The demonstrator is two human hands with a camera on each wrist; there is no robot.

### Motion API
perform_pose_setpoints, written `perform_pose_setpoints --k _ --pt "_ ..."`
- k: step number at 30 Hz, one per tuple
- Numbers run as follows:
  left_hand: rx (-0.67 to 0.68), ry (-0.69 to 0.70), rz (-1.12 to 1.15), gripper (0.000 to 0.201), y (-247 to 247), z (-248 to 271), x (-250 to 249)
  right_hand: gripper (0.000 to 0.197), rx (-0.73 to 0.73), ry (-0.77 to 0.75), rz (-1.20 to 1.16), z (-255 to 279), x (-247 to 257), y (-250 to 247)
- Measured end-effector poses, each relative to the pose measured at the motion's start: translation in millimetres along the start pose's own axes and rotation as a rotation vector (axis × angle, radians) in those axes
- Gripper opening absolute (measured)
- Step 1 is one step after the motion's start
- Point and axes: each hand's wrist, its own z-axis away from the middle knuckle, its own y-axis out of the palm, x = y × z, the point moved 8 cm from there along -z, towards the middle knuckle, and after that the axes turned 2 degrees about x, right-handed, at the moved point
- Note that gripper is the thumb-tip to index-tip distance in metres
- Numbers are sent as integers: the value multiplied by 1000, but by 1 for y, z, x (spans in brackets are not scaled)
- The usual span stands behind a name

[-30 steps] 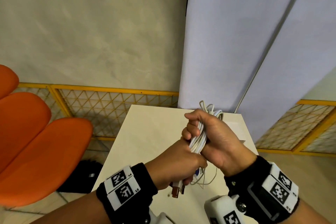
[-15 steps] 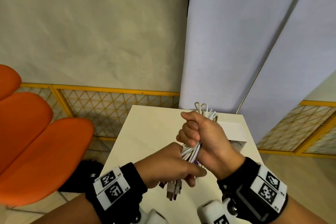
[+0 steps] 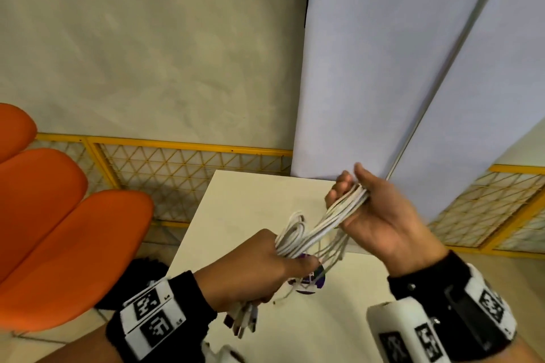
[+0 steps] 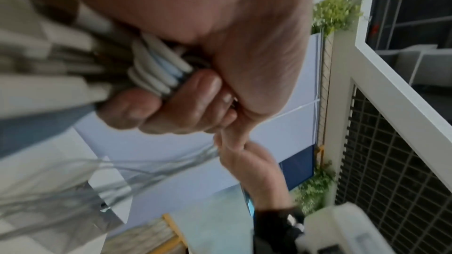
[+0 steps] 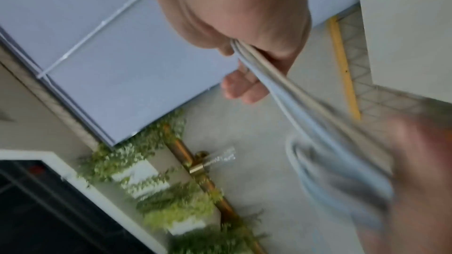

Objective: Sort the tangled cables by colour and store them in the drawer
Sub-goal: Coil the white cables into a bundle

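- Since half a second ago the two hands have drawn apart: they were stacked together on one tight bunch, and now the right hand (image 3: 380, 215) has pulled up and away toward the far right corner of the table (image 3: 241, 206), stretching the white cables (image 3: 321, 227) between them.
- The left hand (image 3: 256, 268) is fisted round the lower end of the bundle, above the table's near half; the USB plugs (image 3: 243, 321) hang below it.
- The right hand's fingers (image 5: 240, 88) curl over the strands, thumb raised.
- A purple-and-white disc (image 3: 309, 280) lies on the table under the cables.
- No drawer is in view.
- Judged from the sag and loose loops, the cables are light, limp and smooth-jacketed, so likely to slip; gripping near the plugs and at the folded loop ends should hold best.
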Motion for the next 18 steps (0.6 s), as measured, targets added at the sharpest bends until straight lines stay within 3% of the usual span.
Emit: perform_pose_setpoints --k 2,4,6,10,15,18 --pt "-9 43 22 53 -13 12 3 30 -61 37 72 -5 9 -24" --pt "-38 90 71 62 -25 23 4 24 -82 133 351 -7 5 -48" --pt "-100 107 105 50 -36 33 5 19 -73 219 639 -6 -5 -72" --pt "-195 84 141 44 -51 44 8 41 -2 335 853 2 -23 -102" --pt "-260 28 67 36 -66 48 13 48 15 383 914 16 -17 -118" --pt "-268 7 28 41 -82 50 13 53 -38 327 1307 24 6 -127"
